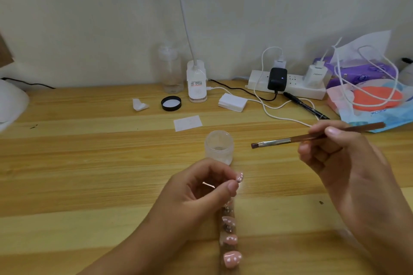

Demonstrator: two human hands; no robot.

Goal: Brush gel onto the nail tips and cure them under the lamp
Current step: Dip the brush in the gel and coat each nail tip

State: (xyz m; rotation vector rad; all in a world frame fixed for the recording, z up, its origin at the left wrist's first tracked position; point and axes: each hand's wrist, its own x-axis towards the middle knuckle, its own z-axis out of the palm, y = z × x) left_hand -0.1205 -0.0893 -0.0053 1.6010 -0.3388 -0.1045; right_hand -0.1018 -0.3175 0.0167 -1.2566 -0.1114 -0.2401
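The left hand [201, 187] pinches a pink nail tip [239, 177] with white dots between thumb and curled fingers, low in the middle of the wooden table [89, 163]. At 6 o'clock from it lies a strip [226, 229] carrying three more pink dotted tips in a row, running toward the near edge. The right hand [342, 158], at 3 o'clock from the left, grips a brush [312, 137] by its brown handle. The metal ferrule and dark bristles point toward 9 o'clock and hang in the air, apart from the held tip. An open clear jar [219, 147] stands at 12 o'clock from the left hand, just beyond its fingers. The jar's black lid [171, 103] lies at 11 o'clock, beside the base of a white gooseneck lamp [196, 82]. At 1 o'clock sits a power strip [286, 87] with plugs and cables. A white rounded device [11, 105] is cut off at the 9 o'clock edge.
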